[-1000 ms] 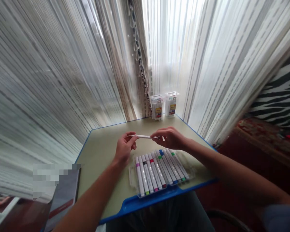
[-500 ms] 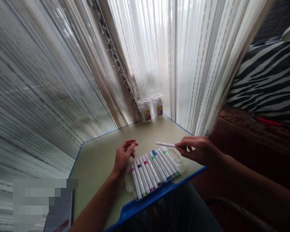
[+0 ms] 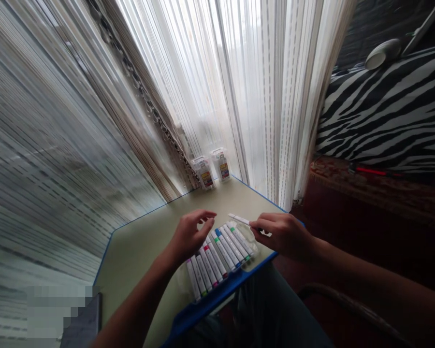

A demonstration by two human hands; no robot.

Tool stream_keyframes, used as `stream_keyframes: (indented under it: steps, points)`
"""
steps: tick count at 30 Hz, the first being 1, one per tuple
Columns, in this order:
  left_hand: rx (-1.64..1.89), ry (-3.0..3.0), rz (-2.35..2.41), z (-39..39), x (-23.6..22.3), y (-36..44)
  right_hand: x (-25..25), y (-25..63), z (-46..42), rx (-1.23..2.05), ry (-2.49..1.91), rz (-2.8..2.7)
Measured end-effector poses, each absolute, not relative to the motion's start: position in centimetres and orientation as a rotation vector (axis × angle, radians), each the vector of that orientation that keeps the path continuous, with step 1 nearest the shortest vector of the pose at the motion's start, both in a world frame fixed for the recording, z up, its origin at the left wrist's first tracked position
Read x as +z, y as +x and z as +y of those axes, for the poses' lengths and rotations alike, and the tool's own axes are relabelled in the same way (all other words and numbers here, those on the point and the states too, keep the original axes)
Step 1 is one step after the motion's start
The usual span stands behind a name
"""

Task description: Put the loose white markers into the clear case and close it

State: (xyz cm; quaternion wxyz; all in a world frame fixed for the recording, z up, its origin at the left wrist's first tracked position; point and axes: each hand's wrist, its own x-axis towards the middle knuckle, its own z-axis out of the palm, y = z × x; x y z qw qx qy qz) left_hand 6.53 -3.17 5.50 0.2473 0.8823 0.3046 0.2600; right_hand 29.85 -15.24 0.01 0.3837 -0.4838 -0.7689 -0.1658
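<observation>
A white marker (image 3: 239,219) is pinched in the fingertips of my right hand (image 3: 282,233), its far end pointing left above the table. My left hand (image 3: 193,234) hovers over the left part of the marker row with thumb and fingers apart, nothing between them. Below both hands, several white markers (image 3: 223,251) with coloured bands and ends lie side by side on a clear plastic case (image 3: 183,280). My left hand hides the upper ends of some of them.
The pale table (image 3: 137,241) has a raised blue edge (image 3: 203,309) towards me. Two clear plastic boxes (image 3: 204,174) with labels stand at its far corner, against striped string curtains (image 3: 239,96). A dark flat object (image 3: 83,319) lies at lower left. Zebra-striped fabric (image 3: 387,111) is at right.
My left hand has moved right, over the markers, and its fingers reach towards the held marker. My right hand has come closer with the marker. The view has swung right.
</observation>
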Motion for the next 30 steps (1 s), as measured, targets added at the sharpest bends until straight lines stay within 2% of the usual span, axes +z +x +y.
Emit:
stream_keyframes:
  steps: [10,17,30]
  points:
    - [0.390,2.795,0.690,-3.8,2.6,9.5,-2.5,28.6,-15.6,-0.486,-1.348,-2.058]
    - [0.205,2.912,0.530,-4.0,2.7,9.8,-3.0,28.3,-15.8,-0.431,-1.384,-2.157]
    - [0.189,2.984,0.477,-3.7,2.2,10.0,-3.4,28.7,-16.6,-0.306,-1.370,-2.155]
